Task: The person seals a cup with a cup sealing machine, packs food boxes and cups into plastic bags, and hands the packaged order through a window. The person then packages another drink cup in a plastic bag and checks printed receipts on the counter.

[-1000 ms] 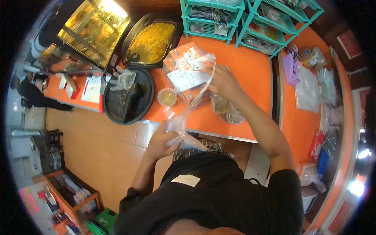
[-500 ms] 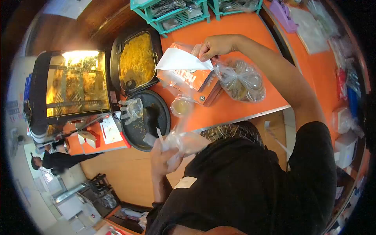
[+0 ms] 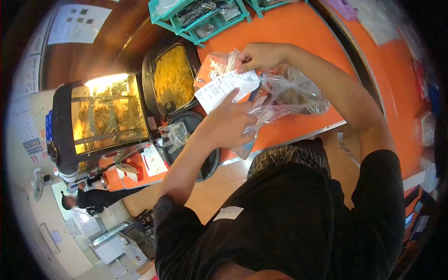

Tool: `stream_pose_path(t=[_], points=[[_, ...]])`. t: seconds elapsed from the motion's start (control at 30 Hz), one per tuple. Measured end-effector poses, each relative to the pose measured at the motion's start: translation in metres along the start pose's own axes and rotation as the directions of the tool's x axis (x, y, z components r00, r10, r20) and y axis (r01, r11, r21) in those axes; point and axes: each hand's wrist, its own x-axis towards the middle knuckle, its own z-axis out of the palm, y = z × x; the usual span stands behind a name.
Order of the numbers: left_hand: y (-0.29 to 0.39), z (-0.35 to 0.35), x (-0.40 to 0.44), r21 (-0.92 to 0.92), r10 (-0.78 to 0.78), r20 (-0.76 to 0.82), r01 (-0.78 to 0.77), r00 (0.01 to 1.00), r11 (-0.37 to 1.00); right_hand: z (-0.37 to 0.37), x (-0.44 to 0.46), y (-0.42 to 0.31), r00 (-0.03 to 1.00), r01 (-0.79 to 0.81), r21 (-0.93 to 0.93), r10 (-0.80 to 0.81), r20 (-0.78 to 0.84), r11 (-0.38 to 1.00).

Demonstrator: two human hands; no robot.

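A printed white receipt point(image 3: 224, 91) lies across an orange box point(image 3: 211, 67) on the orange counter. My right hand point(image 3: 262, 56) pinches the receipt's upper right corner between thumb and fingers. My left hand point(image 3: 227, 125) lies over the receipt's lower edge, its index finger stretched out onto the print and the other fingers curled. Clear plastic hangs just beneath this hand; whether the curled fingers hold it is hard to see. Right of the box sits a clear knotted plastic bag point(image 3: 301, 91) with containers inside.
A tray of yellow food point(image 3: 173, 77) and a lit glass display case point(image 3: 109, 114) stand on the left. A plastic glove point(image 3: 175, 135) rests on a dark round pan point(image 3: 212, 161). Teal racks point(image 3: 212, 28) are behind. A person point(image 3: 98, 198) stands far left.
My left hand has moved up from the plastic bag near my body to the receipt. The receipt, folded back half a second ago, now shows its printed side. The view has shifted.
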Motion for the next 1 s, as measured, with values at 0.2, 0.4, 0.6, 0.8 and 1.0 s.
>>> stream_pose_path(t=[0.2, 0.4, 0.6, 0.8, 1.0], points=[[-0.003, 0.024, 0.000, -0.053, -0.025, 0.002, 0.025, 1.000, 0.998, 0.001, 0.015, 0.014, 0.992, 0.120, -0.048, -0.122, -0.025, 0.992], [-0.002, 0.027, 0.000, -0.019, -0.031, 0.033, 0.031, 0.999, 0.999, -0.002, 0.010, 0.009, 0.999, 0.027, -0.050, -0.029, -0.033, 0.998], [-0.003, 0.029, -0.003, -0.080, -0.033, -0.011, 0.032, 0.999, 0.996, -0.002, 0.008, 0.007, 0.998, 0.051, -0.077, -0.054, -0.029, 0.996], [-0.002, 0.000, -0.053, -0.248, -0.258, -0.408, 0.166, 0.875, 0.955, 0.001, -0.024, 0.006, 0.890, 0.059, -0.224, -0.153, -0.429, 0.973], [-0.036, -0.104, -0.118, -0.248, -0.359, -0.908, 0.413, 0.216, 0.877, 0.032, -0.106, -0.023, 0.866, -0.065, -0.174, -0.031, -0.499, 0.983]])
